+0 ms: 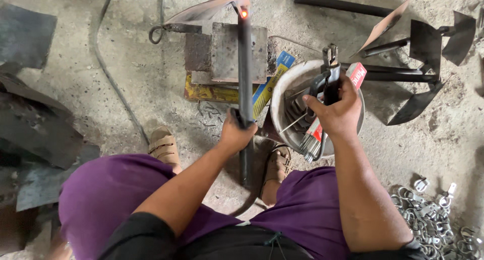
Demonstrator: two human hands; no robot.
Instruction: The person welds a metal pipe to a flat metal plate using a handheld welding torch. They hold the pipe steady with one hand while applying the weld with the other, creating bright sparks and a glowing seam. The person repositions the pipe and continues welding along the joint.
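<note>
My left hand [236, 134] grips a dark steel pipe [245, 63] that runs away from me over a stack of steel blocks [225, 53]. The pipe's far end glows orange where it meets a curved metal blade [201, 10]. My right hand [337, 111] holds a black welding electrode holder [326, 76] above a white bucket [282, 88]. A bundle of welding rods [308, 144] and a red rod packet lie in the bucket under that hand.
I squat on a concrete floor in purple trousers and sandals. Finished hoe-like blades on pipes [423, 53] lie at the right. Dark metal sheets [35, 124] pile at the left. Several small metal rings [433, 214] lie at the lower right. A cable [108, 73] crosses the floor.
</note>
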